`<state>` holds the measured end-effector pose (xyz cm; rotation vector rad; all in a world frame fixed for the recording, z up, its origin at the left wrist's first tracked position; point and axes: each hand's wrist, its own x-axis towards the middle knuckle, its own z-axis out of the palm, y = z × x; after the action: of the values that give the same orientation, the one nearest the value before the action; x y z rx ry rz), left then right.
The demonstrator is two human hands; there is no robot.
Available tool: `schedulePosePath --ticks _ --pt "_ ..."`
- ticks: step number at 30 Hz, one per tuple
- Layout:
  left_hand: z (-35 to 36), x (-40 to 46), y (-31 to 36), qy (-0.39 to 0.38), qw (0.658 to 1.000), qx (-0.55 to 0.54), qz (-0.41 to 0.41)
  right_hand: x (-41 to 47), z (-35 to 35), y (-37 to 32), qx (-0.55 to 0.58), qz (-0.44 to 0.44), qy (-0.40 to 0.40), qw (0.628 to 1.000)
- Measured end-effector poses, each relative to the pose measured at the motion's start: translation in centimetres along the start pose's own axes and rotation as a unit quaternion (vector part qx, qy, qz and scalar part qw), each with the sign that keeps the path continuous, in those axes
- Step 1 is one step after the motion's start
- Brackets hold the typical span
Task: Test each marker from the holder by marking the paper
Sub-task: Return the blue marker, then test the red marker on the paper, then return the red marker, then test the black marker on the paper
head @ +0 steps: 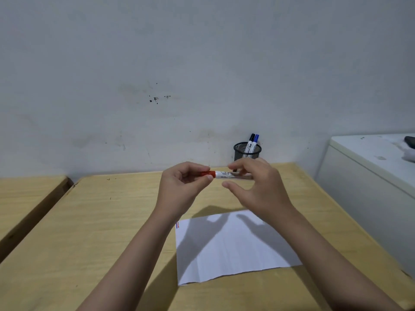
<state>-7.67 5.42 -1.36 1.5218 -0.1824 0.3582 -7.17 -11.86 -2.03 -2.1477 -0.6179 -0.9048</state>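
A red-capped marker [221, 174] with a white barrel lies level in the air above the wooden desk [101, 221]. My left hand [182, 185] pinches its red cap. My right hand [253, 187] hovers at the barrel's other end, its fingers spread and its thumb clear below the marker. The white paper [233, 248] lies on the desk beneath my hands, with short red and blue strokes [177, 225] at its far left corner. The black mesh holder [247, 153] stands at the back by the wall and holds a black-capped marker [250, 143] and a blue-capped marker [254, 143].
A second wooden desk [27, 194] stands to the left across a narrow gap. A white cabinet [370, 171] stands at the right, with a dark object [409, 141] on top. A grey wall rises straight behind the desk.
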Motion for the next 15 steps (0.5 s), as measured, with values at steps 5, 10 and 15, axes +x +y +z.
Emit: schedulePosePath --ticks 5,10,15 --pt "2.2 2.8 0.4 -0.033 0.999 0.027 0.024 2.1 -0.4 3.0 -0.038 -0.056 0.029 0.997" --pt "4.8 7.6 -2.6 -0.032 0.993 0.113 0.018 6.0 -2.1 7.3 0.026 0.069 0.116 0.991" --pt "8.3 12.1 -7.0 -0.023 0.976 0.216 0.024 10.8 -2.2 12.7 0.024 0.131 0.174 0.976"
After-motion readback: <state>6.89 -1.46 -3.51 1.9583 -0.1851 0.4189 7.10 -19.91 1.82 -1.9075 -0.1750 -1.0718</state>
